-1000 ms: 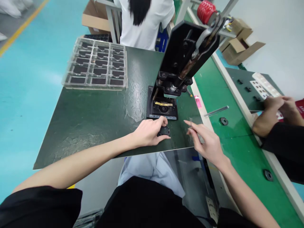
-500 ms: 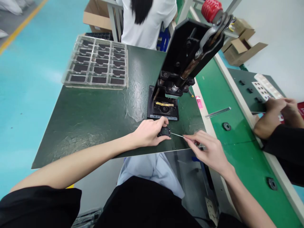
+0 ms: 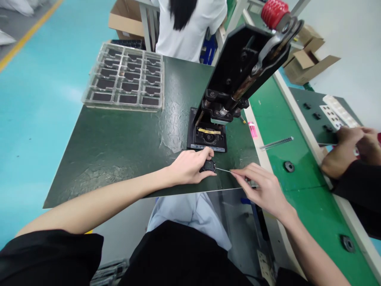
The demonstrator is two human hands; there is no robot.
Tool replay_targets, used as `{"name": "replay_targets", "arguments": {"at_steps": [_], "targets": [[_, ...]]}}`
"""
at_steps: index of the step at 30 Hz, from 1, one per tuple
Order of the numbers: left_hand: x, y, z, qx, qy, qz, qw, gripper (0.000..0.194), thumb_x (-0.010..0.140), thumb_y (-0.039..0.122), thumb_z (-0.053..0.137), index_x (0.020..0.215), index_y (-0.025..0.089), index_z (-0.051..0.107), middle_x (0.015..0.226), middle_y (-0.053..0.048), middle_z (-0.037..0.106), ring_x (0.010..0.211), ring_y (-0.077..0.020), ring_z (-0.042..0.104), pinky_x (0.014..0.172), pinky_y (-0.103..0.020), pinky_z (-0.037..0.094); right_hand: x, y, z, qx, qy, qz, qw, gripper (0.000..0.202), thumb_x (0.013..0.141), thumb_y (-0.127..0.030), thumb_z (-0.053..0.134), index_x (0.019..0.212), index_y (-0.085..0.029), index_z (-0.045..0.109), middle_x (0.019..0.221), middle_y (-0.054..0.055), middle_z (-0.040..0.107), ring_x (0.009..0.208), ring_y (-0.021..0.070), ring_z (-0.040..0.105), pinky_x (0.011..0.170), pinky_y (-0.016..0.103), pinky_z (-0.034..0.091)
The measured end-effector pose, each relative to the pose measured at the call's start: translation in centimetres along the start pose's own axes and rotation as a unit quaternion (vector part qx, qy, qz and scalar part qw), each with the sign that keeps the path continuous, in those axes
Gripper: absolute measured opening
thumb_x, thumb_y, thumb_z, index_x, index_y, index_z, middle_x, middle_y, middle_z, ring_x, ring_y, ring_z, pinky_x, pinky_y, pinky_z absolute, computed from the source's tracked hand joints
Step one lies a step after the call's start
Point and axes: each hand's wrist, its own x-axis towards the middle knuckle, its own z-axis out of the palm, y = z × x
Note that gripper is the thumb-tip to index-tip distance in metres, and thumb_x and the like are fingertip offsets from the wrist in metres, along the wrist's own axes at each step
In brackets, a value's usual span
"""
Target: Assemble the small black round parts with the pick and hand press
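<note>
My left hand [image 3: 195,167] is closed round a small round black plastic part [image 3: 209,165], held down at the front of the dark green table [image 3: 131,139]. Thumb and forefinger grip it from its two sides. In my right hand [image 3: 258,184] a thin metal rod-like tool [image 3: 223,170] is pinched between thumb and fingers. The tool's tip touches the right edge of the black part; its other end is hidden in my hand. Just beyond my left hand stands a black hand press [image 3: 208,145] with a red-gripped lever [image 3: 274,15] and a yellow strip [image 3: 209,131] on its base.
A clear compartment tray [image 3: 125,106] with dark pieces lies at the table's back left. Right of the table runs a green conveyor [image 3: 306,206] with black parts [image 3: 289,166] on it. A co-worker's hands [image 3: 345,147] are at the far right; another person [image 3: 184,35] sits ahead.
The whole view has shifted a little to the right. Both hands keep their holds, and the tool's tip stays at the black part's edge.
</note>
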Motion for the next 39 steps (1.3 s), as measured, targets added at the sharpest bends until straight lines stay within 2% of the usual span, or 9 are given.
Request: {"name": "replay_targets", "arguments": {"at_steps": [17,20,24,29,32,35,39], "targets": [[0.0,0.0,0.0,-0.002,0.0,-0.006,1.0,0.053,0.089,0.052,0.075,0.12,0.022,0.044,0.111,-0.007,0.076,0.097,-0.029,0.078,0.075,-0.034,0.056,0.4,-0.1,-0.1,0.002,-0.005,-0.008,1.0,0.017,0.098,-0.012,0.061,0.105,-0.019,0.075,0.08,0.004,0.072,0.07,0.0173,0.062,0.065,0.032,0.052],[0.0,0.0,0.1,-0.002,0.003,-0.001,1.0,0.053,0.089,0.052,0.075,0.12,0.022,0.044,0.112,-0.006,0.076,0.097,-0.0293,0.078,0.074,-0.034,0.056,1.0,-0.3,-0.1,0.001,-0.022,-0.012,1.0,0.018,0.099,-0.014,0.06,0.104,-0.021,0.076,0.082,0.005,0.073,0.072,0.0182,0.063,0.066,0.033,0.052],[0.0,0.0,0.0,-0.003,0.004,-0.003,1.0,0.053,0.089,0.051,0.075,0.121,0.022,0.044,0.111,-0.007,0.076,0.096,-0.0289,0.078,0.074,-0.034,0.056,2.3,-0.5,-0.2,0.015,-0.041,-0.02,0.999,0.018,0.099,-0.018,0.059,0.098,-0.021,0.077,0.073,0.003,0.069,0.067,0.0169,0.06,0.063,0.032,0.05],[-0.1,0.1,-0.1,-0.003,0.0,0.006,1.0,0.051,0.09,0.049,0.076,0.12,0.021,0.046,0.111,-0.006,0.076,0.097,-0.0274,0.077,0.074,-0.033,0.054,2.8,-0.6,-1.0,0.047,-0.019,0.006,0.999,0.015,0.097,-0.019,0.063,0.096,-0.021,0.078,0.067,0.0,0.065,0.063,0.0144,0.058,0.059,0.029,0.048],[-0.1,0.0,-0.1,0.03,0.001,0.04,0.999,0.041,0.095,0.053,0.068,0.117,0.021,0.053,0.107,-0.004,0.075,0.088,-0.0235,0.075,0.069,-0.031,0.05,2.2,-0.6,-1.3,0.064,0.006,0.048,0.997,0.01,0.094,-0.02,0.069,0.095,-0.022,0.079,0.067,0.0,0.065,0.06,0.0132,0.057,0.058,0.029,0.047],[-0.2,-0.2,-0.1,0.068,0.011,0.079,0.994,0.038,0.1,0.055,0.059,0.115,0.021,0.061,0.104,-0.003,0.073,0.078,-0.0196,0.072,0.063,-0.029,0.047,1.9,-0.7,-0.9,0.101,0.036,0.087,0.99,0.006,0.091,-0.021,0.073,0.092,-0.022,0.079,0.065,-0.001,0.063,0.059,0.0124,0.056,0.057,0.028,0.047],[-0.2,-0.3,0.0,0.087,0.03,0.104,0.99,0.041,0.104,0.056,0.049,0.109,0.02,0.068,0.103,-0.005,0.071,0.076,-0.0175,0.07,0.061,-0.028,0.047,2.3,-1.1,0.4,0.159,0.073,0.12,0.977,0.004,0.09,-0.024,0.075,0.091,-0.022,0.079,0.067,0.0,0.066,0.059,0.0131,0.058,0.057,0.029,0.048]]}}
